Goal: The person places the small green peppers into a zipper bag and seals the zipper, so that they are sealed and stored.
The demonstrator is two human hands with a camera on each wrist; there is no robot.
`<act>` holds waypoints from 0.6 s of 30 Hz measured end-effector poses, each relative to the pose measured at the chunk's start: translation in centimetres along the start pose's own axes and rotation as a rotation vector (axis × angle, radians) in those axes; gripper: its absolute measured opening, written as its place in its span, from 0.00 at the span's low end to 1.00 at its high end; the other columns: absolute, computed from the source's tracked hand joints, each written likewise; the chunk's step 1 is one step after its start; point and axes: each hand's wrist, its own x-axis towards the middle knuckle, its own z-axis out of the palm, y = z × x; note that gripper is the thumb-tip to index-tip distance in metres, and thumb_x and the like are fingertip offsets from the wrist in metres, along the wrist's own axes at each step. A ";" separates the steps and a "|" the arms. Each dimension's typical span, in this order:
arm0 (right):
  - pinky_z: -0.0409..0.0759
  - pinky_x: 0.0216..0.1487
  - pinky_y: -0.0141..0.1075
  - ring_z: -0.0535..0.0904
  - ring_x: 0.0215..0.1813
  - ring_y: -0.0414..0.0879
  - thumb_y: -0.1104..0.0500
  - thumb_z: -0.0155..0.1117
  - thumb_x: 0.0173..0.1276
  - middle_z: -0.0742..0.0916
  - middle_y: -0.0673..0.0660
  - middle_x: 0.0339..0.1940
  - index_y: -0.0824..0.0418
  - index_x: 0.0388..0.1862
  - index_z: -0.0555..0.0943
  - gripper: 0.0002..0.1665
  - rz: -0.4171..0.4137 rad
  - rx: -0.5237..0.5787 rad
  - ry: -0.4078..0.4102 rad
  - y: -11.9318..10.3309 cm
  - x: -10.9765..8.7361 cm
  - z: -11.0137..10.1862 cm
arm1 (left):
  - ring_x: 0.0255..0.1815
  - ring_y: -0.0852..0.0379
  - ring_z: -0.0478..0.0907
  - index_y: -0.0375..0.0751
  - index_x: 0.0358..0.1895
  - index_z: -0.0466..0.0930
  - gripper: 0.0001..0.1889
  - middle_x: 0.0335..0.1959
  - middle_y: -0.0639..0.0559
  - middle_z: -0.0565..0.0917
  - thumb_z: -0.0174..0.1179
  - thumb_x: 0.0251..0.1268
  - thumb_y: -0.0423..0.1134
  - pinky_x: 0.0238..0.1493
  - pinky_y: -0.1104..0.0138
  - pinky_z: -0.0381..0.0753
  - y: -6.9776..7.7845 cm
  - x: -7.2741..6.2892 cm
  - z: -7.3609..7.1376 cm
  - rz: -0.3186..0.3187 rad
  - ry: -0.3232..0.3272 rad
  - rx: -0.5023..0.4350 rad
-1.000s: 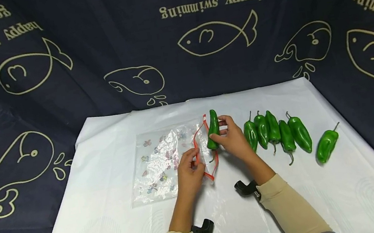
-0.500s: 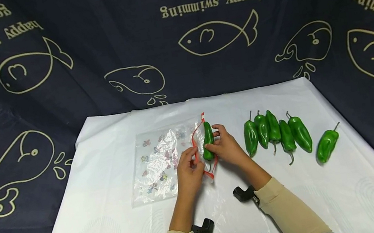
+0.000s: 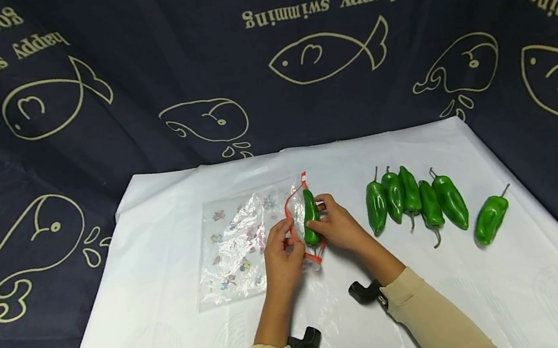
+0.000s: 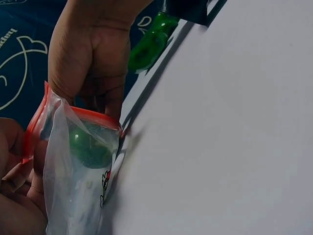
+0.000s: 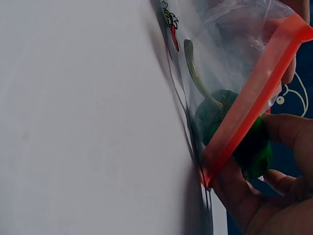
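A clear zip bag (image 3: 236, 246) with a red closure and small printed figures lies on the white table, its mouth held apart toward the right. My left hand (image 3: 282, 254) pinches the near lip of that mouth between thumb and fingers. My right hand (image 3: 338, 225) holds a green pepper (image 3: 311, 220) by its side, right at the opening. In the right wrist view the pepper's stem end (image 5: 215, 112) shows through the plastic, inside the red strip (image 5: 259, 98), while the right fingers (image 5: 234, 183) grip its body at the mouth.
Several green peppers (image 3: 410, 193) lie in a row to the right of my right hand. One more pepper (image 3: 491, 219) sits apart, farther right. A dark cloth (image 3: 334, 105) with fish and whale drawings rises behind the table's far edge.
My right hand has brought the pepper left and toward me, from beside the bag's mouth into the opening. My left hand keeps its pinch on the lip almost unmoved.
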 end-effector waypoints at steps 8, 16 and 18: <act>0.79 0.50 0.44 0.79 0.52 0.53 0.55 0.69 0.66 0.82 0.62 0.55 0.63 0.66 0.70 0.33 -0.012 -0.089 0.002 0.1 0.1 0.0 | 0.36 0.60 0.76 0.28 0.60 0.78 0.27 0.59 0.45 0.77 0.56 0.51 0.20 0.38 0.73 0.78 0.1 0.1 -0.2 -0.037 -0.040 0.023; 0.81 0.47 0.43 0.80 0.51 0.53 0.56 0.69 0.66 0.84 0.60 0.51 0.63 0.63 0.74 0.29 0.002 -0.090 0.005 0.3 0.4 0.3 | 0.36 0.58 0.76 0.29 0.61 0.77 0.28 0.60 0.43 0.77 0.56 0.51 0.18 0.37 0.73 0.77 0.7 0.0 -0.2 -0.036 -0.048 0.023; 0.82 0.44 0.41 0.81 0.48 0.51 0.56 0.69 0.66 0.84 0.60 0.49 0.63 0.63 0.74 0.29 0.004 -0.085 0.003 0.3 0.5 0.4 | 0.36 0.57 0.76 0.29 0.61 0.78 0.28 0.60 0.43 0.77 0.56 0.51 0.18 0.37 0.73 0.77 0.7 0.0 -0.2 -0.041 -0.049 0.024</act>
